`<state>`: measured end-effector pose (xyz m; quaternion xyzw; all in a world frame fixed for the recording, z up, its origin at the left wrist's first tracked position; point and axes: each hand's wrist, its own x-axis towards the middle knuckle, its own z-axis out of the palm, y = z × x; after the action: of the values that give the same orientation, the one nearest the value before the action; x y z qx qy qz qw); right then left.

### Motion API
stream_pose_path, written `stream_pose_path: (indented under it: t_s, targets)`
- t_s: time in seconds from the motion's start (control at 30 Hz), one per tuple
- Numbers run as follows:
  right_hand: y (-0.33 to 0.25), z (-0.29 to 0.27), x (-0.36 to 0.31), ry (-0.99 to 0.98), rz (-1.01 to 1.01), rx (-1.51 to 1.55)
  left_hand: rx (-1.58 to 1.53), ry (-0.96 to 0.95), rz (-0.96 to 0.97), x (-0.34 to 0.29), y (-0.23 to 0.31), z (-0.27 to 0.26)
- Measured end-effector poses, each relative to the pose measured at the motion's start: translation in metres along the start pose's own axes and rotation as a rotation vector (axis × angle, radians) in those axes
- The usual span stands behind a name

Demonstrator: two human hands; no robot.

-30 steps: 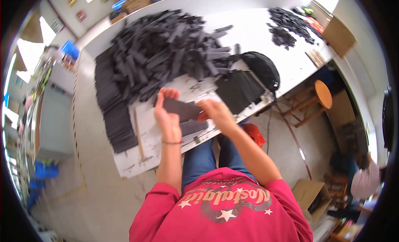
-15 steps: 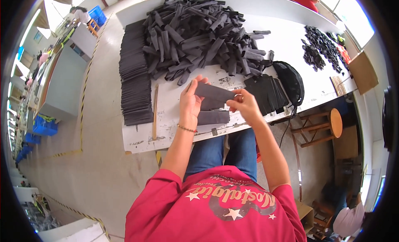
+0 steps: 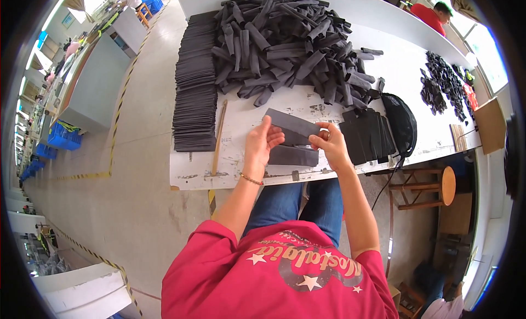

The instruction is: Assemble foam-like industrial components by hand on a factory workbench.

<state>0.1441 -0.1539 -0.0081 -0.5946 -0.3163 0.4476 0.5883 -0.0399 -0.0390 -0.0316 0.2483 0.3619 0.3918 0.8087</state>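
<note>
At nine o'clock, we see a blue crate (image 3: 64,138), its contents too small to tell. Our flat, dark-grey strip (image 3: 293,123) slants from ten to four o'clock between our left hand (image 3: 260,144), loosely curled, whose grip we cannot tell, and our right hand (image 3: 333,146), which pinches the four-o'clock end.

Gold lettering (image 3: 307,258) runs upside down across the red shirt (image 3: 219,275), with smaller lines (image 3: 279,239) above it — faint dark characters (image 3: 227,139) mark the white tabletop (image 3: 192,179) — the upper-left wall poster (image 3: 67,20) is too small to read
</note>
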Motion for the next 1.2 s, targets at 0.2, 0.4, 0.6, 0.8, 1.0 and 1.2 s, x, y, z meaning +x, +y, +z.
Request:
stream_pose_path:
  t_s: [0.2, 0.4, 0.6, 0.8, 1.0, 1.2]
  targets:
    - [-0.005, 0.011, -0.003, 0.012, -0.034, -0.037, 0.100, -0.079, -0.031, -0.008, -0.005, 0.005]
    - [-0.003, 0.014, -0.005, 0.009, -0.023, -0.044, 0.080, -0.145, 0.016, -0.008, -0.005, 0.000]
    - [-0.007, 0.021, -0.003, 0.005, -0.031, -0.032, 0.067, -0.164, -0.023, -0.017, -0.007, 0.016]
    - [-0.012, 0.021, 0.002, 0.014, -0.059, -0.078, 0.128, -0.220, -0.010, -0.009, -0.001, 0.013]
    - [-0.012, 0.002, 0.005, -0.009, 0.015, -0.178, 0.335, 0.015, 0.153, 0.014, 0.021, -0.016]
    - [0.013, 0.004, 0.005, 0.041, -0.056, -0.545, 0.809, 0.135, 0.317, 0.027, -0.016, -0.054]
